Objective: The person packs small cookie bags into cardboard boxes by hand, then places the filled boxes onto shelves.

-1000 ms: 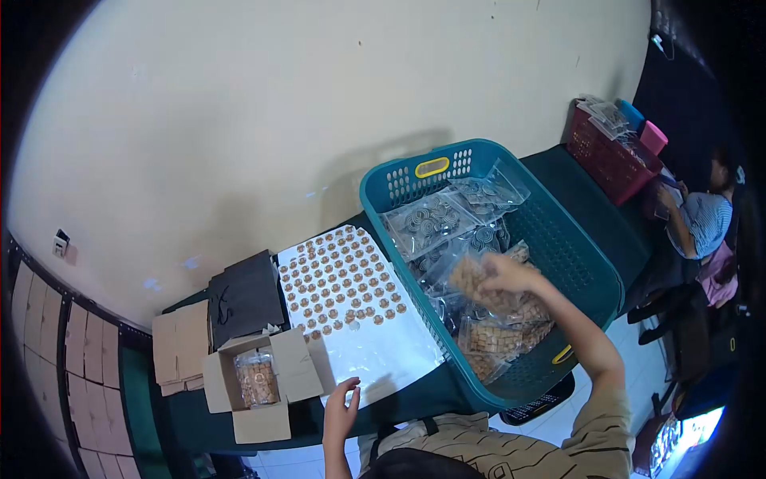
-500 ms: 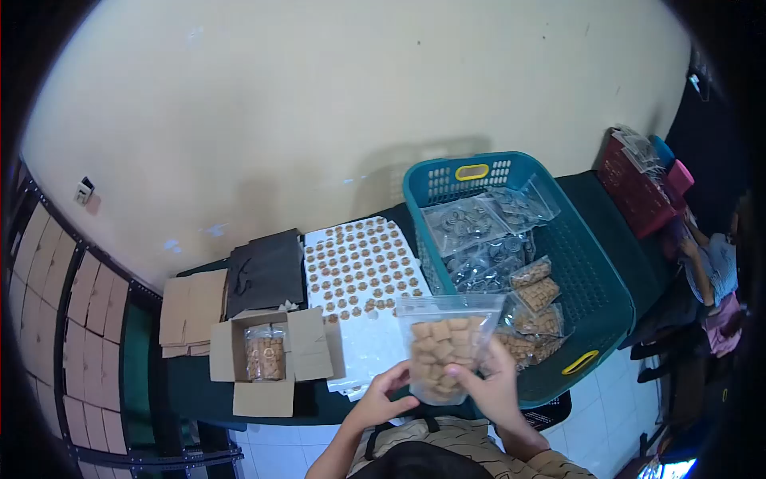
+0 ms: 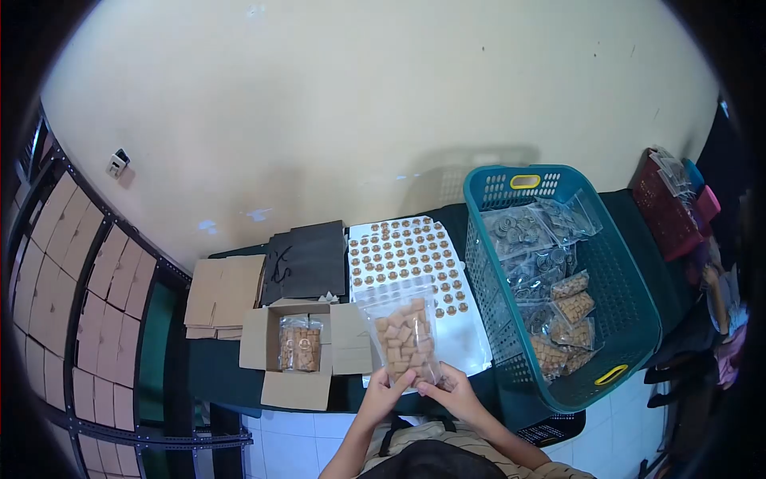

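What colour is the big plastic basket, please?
Teal plastic basket, with yellow handle inserts; seen in the head view.

A: What can't be made out here?

B: The printing on the sticker sheet (image 3: 415, 263) is too small to read; the sheet's near part is hidden behind the snack bag (image 3: 403, 335).

A: And the hands?

B: The bag's bottom edge is covered by the fingers of the left hand (image 3: 383, 393) and right hand (image 3: 451, 393); both forearms are cut off by the bottom edge.
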`<act>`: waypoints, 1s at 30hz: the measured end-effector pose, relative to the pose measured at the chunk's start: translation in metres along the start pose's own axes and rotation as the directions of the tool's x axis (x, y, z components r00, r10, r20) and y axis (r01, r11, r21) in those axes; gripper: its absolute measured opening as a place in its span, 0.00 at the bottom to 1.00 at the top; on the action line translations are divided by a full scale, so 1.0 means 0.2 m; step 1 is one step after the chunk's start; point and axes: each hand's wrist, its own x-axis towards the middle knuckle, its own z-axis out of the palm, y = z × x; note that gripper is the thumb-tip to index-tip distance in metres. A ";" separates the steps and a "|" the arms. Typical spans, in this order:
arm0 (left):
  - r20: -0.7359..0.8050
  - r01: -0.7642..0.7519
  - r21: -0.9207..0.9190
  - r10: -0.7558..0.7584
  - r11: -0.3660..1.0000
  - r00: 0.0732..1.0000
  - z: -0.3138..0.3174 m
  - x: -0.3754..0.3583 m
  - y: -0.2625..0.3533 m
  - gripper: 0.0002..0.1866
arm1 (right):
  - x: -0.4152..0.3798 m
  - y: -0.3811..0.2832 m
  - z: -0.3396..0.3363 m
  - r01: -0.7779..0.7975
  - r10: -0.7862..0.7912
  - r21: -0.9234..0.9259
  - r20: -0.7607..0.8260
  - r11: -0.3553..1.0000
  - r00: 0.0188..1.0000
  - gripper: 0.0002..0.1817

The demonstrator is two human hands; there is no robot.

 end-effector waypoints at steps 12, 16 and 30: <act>-0.139 0.043 -0.332 -0.094 0.942 0.986 -0.35 0.02 0.00 0.17 | 0.15 0.23 0.21 -0.156 0.157 -0.014 0.105 0.988 0.982 0.18; -0.157 0.106 -0.384 -0.178 0.917 0.971 -0.44 0.03 -0.05 0.19 | 0.22 0.29 0.22 -0.254 0.267 -0.139 0.083 0.957 0.960 0.19; -0.335 -0.027 -0.479 -0.154 0.877 0.929 -0.85 0.06 0.03 0.20 | 0.91 0.95 -0.75 -0.346 -0.351 -0.859 -0.479 0.378 0.805 0.18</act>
